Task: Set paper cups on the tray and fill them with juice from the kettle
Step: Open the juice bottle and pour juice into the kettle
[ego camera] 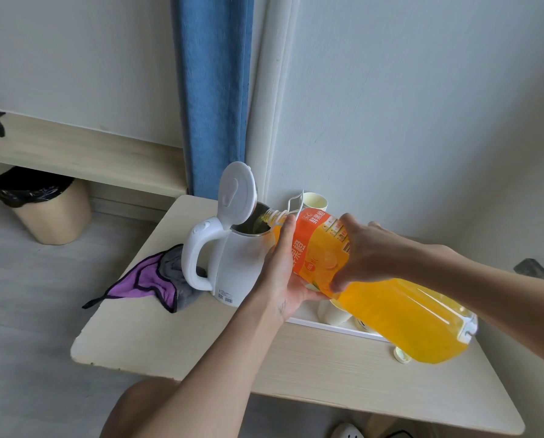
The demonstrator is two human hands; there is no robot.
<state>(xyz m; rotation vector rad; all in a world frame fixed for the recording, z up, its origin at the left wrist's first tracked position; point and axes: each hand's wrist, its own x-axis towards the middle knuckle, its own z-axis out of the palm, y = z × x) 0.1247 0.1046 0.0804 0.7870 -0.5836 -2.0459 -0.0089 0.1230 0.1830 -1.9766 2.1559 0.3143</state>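
A white kettle (232, 263) stands on the table with its lid (235, 192) flipped up. A large orange juice bottle (390, 308) is tilted with its mouth over the kettle opening, and juice runs in. My left hand (283, 273) grips the bottle from below near the neck. My right hand (359, 248) grips it from above at the label. Under the bottle lies a white tray (337, 327) with paper cups (330, 312) on it, mostly hidden. Another paper cup (315, 200) stands behind the bottle by the wall.
A purple and grey cloth (156, 279) hangs over the table's left edge beside the kettle. The bottle cap (401, 355) lies on the table (296, 368) right of the tray. A bin (46, 207) with a black bag stands on the floor at left, under a shelf.
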